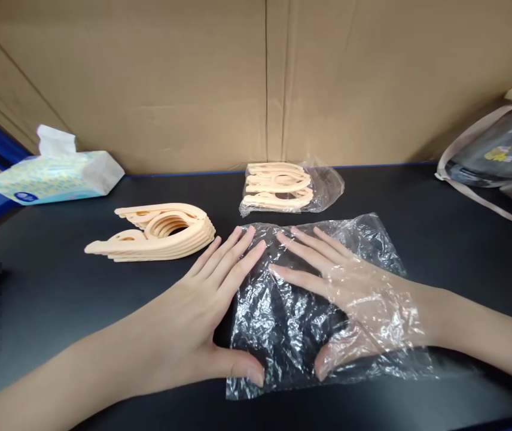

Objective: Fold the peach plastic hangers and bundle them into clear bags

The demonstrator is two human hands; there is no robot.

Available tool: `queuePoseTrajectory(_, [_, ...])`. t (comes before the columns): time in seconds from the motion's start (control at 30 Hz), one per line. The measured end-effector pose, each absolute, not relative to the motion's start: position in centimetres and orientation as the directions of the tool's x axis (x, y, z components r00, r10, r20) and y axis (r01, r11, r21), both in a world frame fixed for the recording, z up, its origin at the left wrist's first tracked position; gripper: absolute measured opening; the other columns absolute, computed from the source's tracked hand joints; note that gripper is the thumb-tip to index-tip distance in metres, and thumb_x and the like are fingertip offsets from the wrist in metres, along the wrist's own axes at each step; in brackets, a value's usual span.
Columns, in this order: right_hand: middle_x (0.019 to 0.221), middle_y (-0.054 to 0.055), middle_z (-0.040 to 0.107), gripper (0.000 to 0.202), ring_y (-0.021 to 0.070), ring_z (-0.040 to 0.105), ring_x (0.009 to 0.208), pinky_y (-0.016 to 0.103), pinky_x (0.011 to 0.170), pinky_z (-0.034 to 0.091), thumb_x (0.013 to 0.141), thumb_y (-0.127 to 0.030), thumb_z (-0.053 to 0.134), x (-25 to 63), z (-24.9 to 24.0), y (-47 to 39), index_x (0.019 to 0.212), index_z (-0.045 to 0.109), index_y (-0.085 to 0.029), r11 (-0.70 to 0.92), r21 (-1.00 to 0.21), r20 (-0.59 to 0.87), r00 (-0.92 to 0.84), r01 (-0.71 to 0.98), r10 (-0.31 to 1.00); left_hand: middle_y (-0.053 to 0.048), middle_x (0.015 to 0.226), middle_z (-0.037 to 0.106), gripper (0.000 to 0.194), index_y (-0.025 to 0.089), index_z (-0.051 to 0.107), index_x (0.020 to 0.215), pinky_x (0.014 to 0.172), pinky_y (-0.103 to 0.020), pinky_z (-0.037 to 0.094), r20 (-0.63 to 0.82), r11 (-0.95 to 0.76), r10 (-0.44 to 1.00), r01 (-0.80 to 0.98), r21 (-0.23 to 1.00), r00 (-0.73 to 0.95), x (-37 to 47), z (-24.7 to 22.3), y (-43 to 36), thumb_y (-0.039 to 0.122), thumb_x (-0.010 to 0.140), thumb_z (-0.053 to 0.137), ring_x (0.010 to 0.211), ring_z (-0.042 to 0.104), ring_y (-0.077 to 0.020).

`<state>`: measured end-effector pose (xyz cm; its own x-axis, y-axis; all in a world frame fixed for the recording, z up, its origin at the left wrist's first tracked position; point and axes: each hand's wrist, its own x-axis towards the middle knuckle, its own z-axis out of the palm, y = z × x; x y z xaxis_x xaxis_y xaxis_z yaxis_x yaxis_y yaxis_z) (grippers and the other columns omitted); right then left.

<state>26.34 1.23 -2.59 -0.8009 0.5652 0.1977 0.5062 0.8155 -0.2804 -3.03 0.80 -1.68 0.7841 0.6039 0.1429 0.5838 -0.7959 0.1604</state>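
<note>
A crinkled clear plastic bag (283, 317) lies spread on the black table. My right hand (354, 299) is inside it, palm down, fingers spread and seen through the film. My left hand (213, 299) lies flat with fingers apart, its fingertips and thumb on the bag's left edge. Beyond my left fingertips, a stack of cream folding hangers (170, 239) rests on the table, outside any bag. Behind the clear bag, more cream hangers (278, 187) sit inside a small clear bag (328, 185).
A tissue pack (67, 176) stands at the back left. On the far right lies a transparent bottle (498, 146) with a strap (475, 129). Cardboard (170, 84) rises behind the black table (157, 413).
</note>
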Motion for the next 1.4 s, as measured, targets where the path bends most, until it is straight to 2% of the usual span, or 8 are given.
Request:
queuePoseTrajectory(0.1, [0.172,0.003,0.009,0.115,0.0321,0.005,0.158,0.054,0.128,-0.001,0.072,-0.08,0.068,26.3,-2.5,1.2,0.164,0.007,-0.044,0.807,-0.283,0.22,-0.784,0.518,0.58,-0.019,0.171,0.006,0.119,0.021,-0.006,0.164,0.123,-0.06,0.027,0.142,-0.801,0.599,0.587,0.12,0.788,-3.0,-1.7,0.8,0.086,0.083,0.051,0.157,0.012,-0.0402])
queuePoseTrajectory(0.23, [0.172,0.01,0.012,0.11,0.0372,0.004,0.158,0.06,0.125,-0.005,0.075,-0.077,0.068,26.4,-2.4,1.3,0.164,0.022,-0.032,0.818,-0.266,0.207,-0.799,0.509,0.565,-0.018,0.171,0.008,0.111,0.022,-0.002,0.165,0.123,-0.059,0.027,0.149,-0.804,0.595,0.588,0.094,0.79,-2.7,-1.3,0.4,0.081,0.087,0.052,0.156,0.017,-0.0392])
queuePoseTrajectory(0.4, [0.173,0.004,0.011,0.114,0.0345,0.005,0.158,0.057,0.128,0.01,0.072,-0.07,0.076,27.1,-1.9,1.8,0.163,0.015,-0.042,0.792,-0.352,0.18,-0.794,0.499,0.58,-0.015,0.171,0.013,0.107,0.026,-0.005,0.164,0.121,-0.057,0.033,0.122,-0.765,0.644,0.633,0.116,0.756,-2.8,-1.1,0.1,0.078,0.09,0.052,0.154,0.026,-0.0379])
queuePoseTrajectory(0.67, [0.173,-0.006,0.008,0.068,0.035,0.012,0.158,0.056,0.127,0.02,0.097,-0.058,0.055,31.3,2.1,2.6,0.159,0.031,-0.043,0.587,-0.405,-0.26,-0.703,0.702,0.662,-0.013,0.171,0.012,0.108,0.027,-0.002,0.165,0.114,-0.061,0.043,0.105,-0.763,0.646,0.64,0.09,0.756,-3.5,-0.8,0.3,0.073,0.088,0.059,0.152,0.029,-0.0414])
queuePoseTrajectory(0.93, [0.16,-0.001,0.047,0.065,0.0292,0.037,0.15,0.046,0.123,0.033,0.092,-0.047,0.067,34.1,2.7,3.3,0.153,0.047,-0.036,0.591,-0.281,-0.246,-0.652,0.756,0.717,-0.023,0.168,0.016,0.097,0.014,0.008,0.164,0.107,-0.064,0.049,0.104,-0.818,0.566,0.573,-0.046,0.817,-3.1,0.1,0.0,0.057,0.094,0.058,0.151,0.028,-0.0442])
queuePoseTrajectory(1.17, [0.155,0.001,0.054,0.06,0.0287,0.049,0.143,0.043,0.117,0.041,0.092,-0.046,0.066,33.3,2.9,2.7,0.149,0.053,-0.034,0.578,-0.244,-0.239,-0.626,0.779,0.743,-0.006,0.17,0.024,0.057,0.021,0.032,0.159,0.122,-0.057,0.034,0.231,-0.864,0.458,0.491,-0.113,0.859,-2.6,2.5,-0.3,0.03,0.103,0.044,0.156,0.024,-0.0288])
queuePoseTrajectory(1.3, [0.154,0.003,0.055,0.057,0.0302,0.052,0.14,0.045,0.115,0.042,0.093,-0.046,0.065,33.2,3.0,2.3,0.147,0.055,-0.033,0.591,-0.211,-0.22,-0.627,0.778,0.747,-0.003,0.159,0.046,0.053,0.029,0.042,0.153,0.122,-0.059,0.029,0.374,-0.798,0.534,0.598,-0.073,0.758,-4.7,4.5,2.3,0.051,0.105,0.045,0.153,0.033,-0.0298])
queuePoseTrajectory(1.4, [0.153,0.005,0.057,0.051,0.0308,0.053,0.139,0.045,0.113,0.044,0.094,-0.044,0.063,33.2,2.9,2.3,0.143,0.059,-0.031,0.629,-0.204,-0.195,-0.66,0.751,0.725,-0.007,0.152,0.053,0.07,0.029,0.047,0.15,0.113,-0.059,0.04,0.333,-0.697,0.68,0.716,0.02,0.653,-8.0,5.4,5.3,0.072,0.095,0.048,0.141,0.049,-0.0356])
